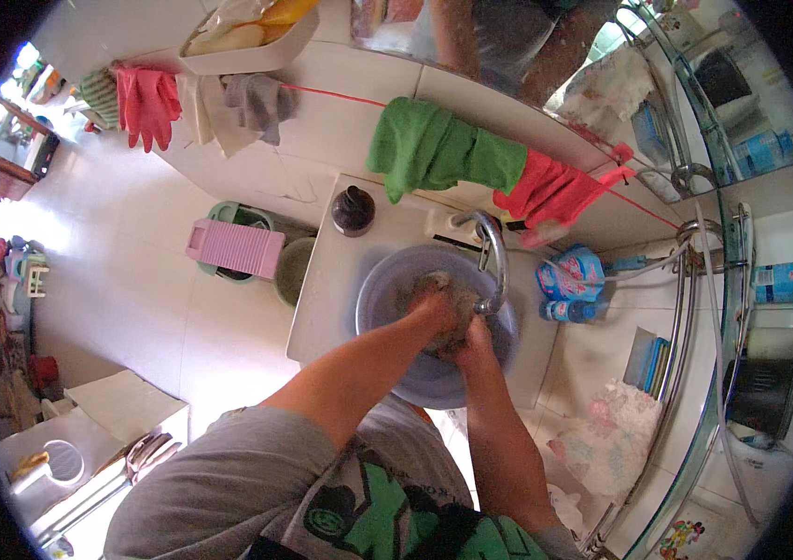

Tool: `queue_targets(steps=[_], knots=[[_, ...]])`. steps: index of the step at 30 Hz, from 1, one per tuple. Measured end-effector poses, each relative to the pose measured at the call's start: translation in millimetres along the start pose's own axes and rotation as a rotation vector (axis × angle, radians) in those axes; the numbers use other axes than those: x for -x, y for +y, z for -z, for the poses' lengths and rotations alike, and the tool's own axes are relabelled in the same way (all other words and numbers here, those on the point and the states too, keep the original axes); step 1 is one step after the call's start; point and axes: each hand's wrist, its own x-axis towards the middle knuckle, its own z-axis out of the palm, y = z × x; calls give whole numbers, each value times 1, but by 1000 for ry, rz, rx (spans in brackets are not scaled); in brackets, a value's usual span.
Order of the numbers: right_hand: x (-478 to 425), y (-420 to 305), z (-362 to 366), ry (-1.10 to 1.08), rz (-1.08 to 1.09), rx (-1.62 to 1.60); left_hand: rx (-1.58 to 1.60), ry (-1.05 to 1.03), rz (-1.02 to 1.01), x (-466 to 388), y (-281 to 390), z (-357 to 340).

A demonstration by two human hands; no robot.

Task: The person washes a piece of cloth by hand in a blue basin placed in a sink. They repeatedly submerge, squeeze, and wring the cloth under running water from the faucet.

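A round grey-blue plastic basin (431, 385) sits on the washbasin, under a chrome faucet (498, 259). Both my hands are down inside the basin, around a wet, greyish-brown cloth (431, 283). My left hand (438, 313) presses into the cloth at the basin's middle. Just right of it, below the spout, my right hand (473, 341) touches the cloth's lower right part. The fingers of both hands are mostly hidden by the cloth and blur, so their grip does not show.
A dark bottle (353, 211) stands at the counter's back left. Green (438, 150) and red (550, 189) cloths hang on a red cord behind the faucet. Blue detergent packs (570, 273) are at right. A pink washboard (235, 248) lies left of the counter. Metal rails run along the right wall.
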Motion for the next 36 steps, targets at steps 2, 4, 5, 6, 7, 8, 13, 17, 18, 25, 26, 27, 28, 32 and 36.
queue_targets(steps=[2,4,5,6,7,8,13,17,18,25,26,27,28,32,36], knots=[[-9,-2,2,14,-44,35,486,-185,114,-6,-10,11],[-23,-7,15,-162,126,428,828,-289,209,7,-1,22],[-31,-12,30,-215,143,399,916,-307,229,16,9,26],[-33,-9,19,-254,81,284,819,-191,178,24,11,21],[-31,-9,5,-261,12,169,710,-80,137,30,14,14],[-28,-8,-9,-246,-44,97,602,28,87,34,15,10],[64,-15,-98,64,-90,-38,152,333,-41,15,5,19],[63,-2,-18,-63,323,510,-349,428,-176,-15,-11,9],[67,-7,-23,23,236,309,-399,420,-175,0,-3,19],[-10,-5,4,77,51,60,40,-28,-265,-37,-32,-46],[-18,-2,1,33,52,61,176,-39,-346,-44,-51,-51],[-25,-2,0,-48,11,-35,312,-44,-428,-51,-69,-52],[-31,-11,19,-88,-3,-147,445,-148,-368,-39,-49,-37],[-25,-6,5,-153,-38,-172,382,151,-52,23,11,8],[48,-7,-97,135,-95,146,213,369,83,-11,-34,9]])
